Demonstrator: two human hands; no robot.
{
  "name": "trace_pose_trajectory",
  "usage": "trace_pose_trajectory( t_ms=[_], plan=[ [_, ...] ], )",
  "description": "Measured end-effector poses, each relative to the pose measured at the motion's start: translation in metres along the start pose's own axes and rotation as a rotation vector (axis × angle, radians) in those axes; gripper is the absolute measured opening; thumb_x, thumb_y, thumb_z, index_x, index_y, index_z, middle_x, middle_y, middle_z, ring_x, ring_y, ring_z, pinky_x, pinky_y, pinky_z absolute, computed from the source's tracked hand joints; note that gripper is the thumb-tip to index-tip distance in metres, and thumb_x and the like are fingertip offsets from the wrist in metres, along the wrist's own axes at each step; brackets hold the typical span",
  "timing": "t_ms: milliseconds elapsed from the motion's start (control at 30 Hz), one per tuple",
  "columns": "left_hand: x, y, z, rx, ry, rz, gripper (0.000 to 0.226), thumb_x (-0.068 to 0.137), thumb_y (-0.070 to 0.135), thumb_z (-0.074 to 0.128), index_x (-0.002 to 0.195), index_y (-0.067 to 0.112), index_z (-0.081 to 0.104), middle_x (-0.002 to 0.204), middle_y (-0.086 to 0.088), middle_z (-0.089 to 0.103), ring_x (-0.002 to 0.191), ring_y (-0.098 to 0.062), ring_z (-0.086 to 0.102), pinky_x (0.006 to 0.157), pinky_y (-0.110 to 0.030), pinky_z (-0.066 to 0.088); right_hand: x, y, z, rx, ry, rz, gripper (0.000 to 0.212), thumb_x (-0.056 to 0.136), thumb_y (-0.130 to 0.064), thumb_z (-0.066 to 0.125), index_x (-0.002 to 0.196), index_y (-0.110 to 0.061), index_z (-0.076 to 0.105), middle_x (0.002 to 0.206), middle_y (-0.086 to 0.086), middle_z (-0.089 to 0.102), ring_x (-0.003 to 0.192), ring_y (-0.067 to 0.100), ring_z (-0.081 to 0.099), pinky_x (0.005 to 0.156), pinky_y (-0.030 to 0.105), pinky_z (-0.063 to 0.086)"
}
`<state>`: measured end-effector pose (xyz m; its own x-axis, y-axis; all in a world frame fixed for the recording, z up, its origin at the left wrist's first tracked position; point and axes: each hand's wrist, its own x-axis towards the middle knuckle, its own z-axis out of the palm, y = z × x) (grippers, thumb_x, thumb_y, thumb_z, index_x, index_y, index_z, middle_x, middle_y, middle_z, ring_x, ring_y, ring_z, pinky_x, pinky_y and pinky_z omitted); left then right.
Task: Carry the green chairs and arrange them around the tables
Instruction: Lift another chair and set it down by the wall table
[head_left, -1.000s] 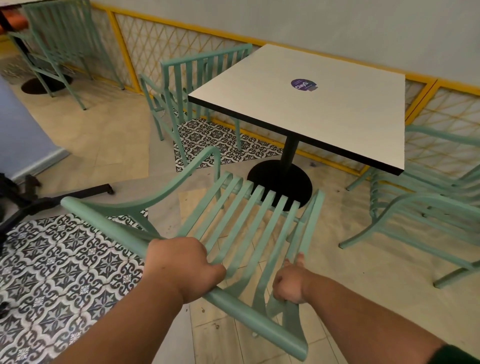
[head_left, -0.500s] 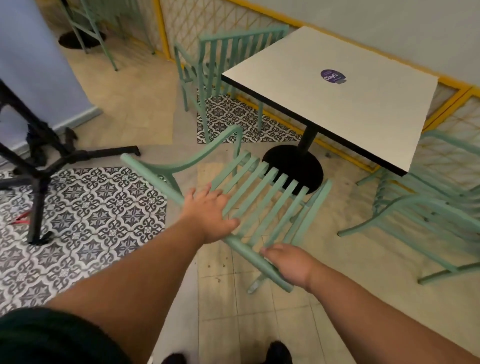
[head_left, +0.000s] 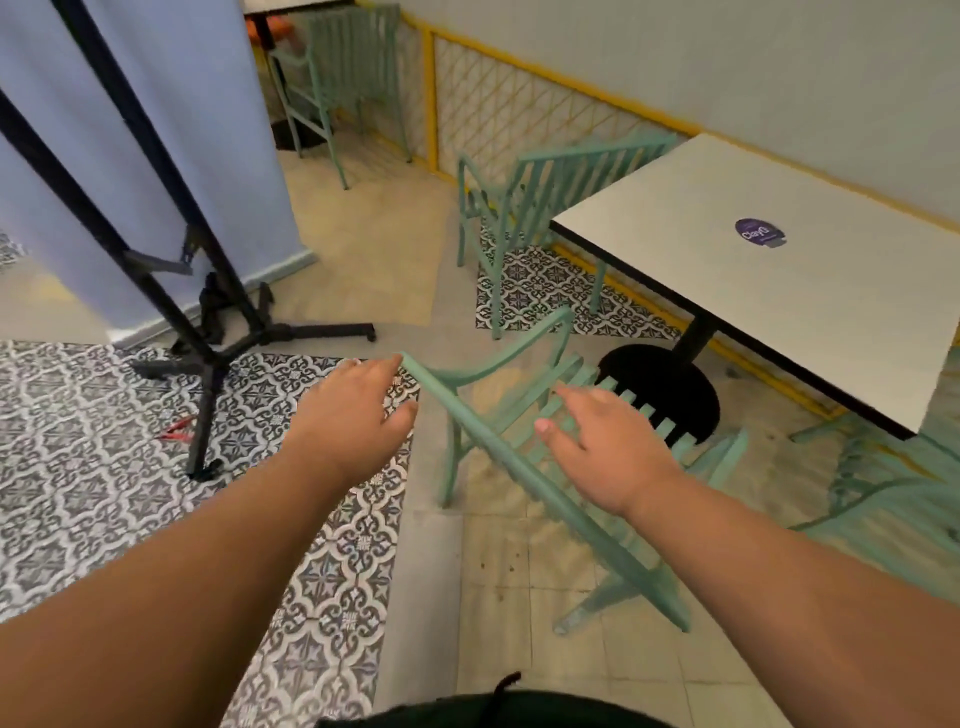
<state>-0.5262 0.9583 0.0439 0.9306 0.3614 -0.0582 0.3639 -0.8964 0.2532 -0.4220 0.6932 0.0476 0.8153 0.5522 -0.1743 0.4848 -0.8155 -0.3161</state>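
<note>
Chair (head_left: 483, 434) faces table (head_left: 779, 312), back rail diagonal; L hand (head_left: 358, 415), R hand (head_left: 608, 447): grip loose, empty.

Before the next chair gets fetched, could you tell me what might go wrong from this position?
The legs of the black stand sprawl across the floor near the left hand; stepping that way could cause a trip. The green chair below the right hand is not tucked under the table, so it may jut into the walkway.
</note>
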Motion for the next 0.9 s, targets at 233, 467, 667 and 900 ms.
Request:
trace_pose_trajectory(
  t_ms=[233, 467, 667, 900],
  plan=[
    [0.044, -0.063, -0.048, 0.060, -0.031, 0.039, 0.069, 0.101, 0.054, 0.047, 0.161, 0.025, 0.031, 0.164, -0.004, 0.039, 0.154, -0.029, 0.029, 0.123, -0.050, 0.028, 0.048, -0.054, -0.003, -0.014, 0.041, 0.073, 0.060, 0.103, -0.055, 0.039, 0.150, -0.017, 0.046, 0.144, 0.012, 0.055, 0.134, 0.030, 0.048, 0.111, 0.042, 0.039],
    [0.105, -0.086, -0.057, 0.088, -0.096, 0.039, 0.068, 0.102, 0.058, 0.039, 0.162, 0.031, 0.025, 0.167, 0.001, 0.031, 0.156, -0.024, 0.023, 0.125, -0.049, 0.023, 0.120, -0.065, -0.010, -0.018, 0.045, 0.085, 0.064, 0.102, -0.057, 0.040, 0.153, -0.017, 0.042, 0.146, 0.013, 0.054, 0.136, 0.030, 0.047, 0.114, 0.045, 0.038],
    [0.162, -0.111, -0.062, 0.088, -0.119, 0.017, 0.069, 0.100, 0.059, 0.041, 0.162, 0.031, 0.025, 0.166, 0.002, 0.034, 0.155, -0.025, 0.025, 0.124, -0.051, 0.026, 0.192, -0.069, -0.020, -0.065, 0.020, 0.116, 0.059, 0.101, -0.056, 0.042, 0.139, -0.013, 0.053, 0.136, 0.015, 0.060, 0.130, 0.032, 0.051, 0.109, 0.047, 0.041],
    [0.252, -0.164, -0.086, 0.112, -0.120, 0.056, 0.070, 0.099, 0.059, 0.037, 0.162, 0.030, 0.025, 0.165, 0.001, 0.036, 0.154, -0.024, 0.026, 0.122, -0.051, 0.029, 0.284, -0.101, -0.035, -0.069, 0.083, 0.143, 0.059, 0.102, -0.055, 0.042, 0.145, -0.016, 0.049, 0.140, 0.013, 0.059, 0.132, 0.032, 0.051, 0.111, 0.046, 0.040]
  ],
)
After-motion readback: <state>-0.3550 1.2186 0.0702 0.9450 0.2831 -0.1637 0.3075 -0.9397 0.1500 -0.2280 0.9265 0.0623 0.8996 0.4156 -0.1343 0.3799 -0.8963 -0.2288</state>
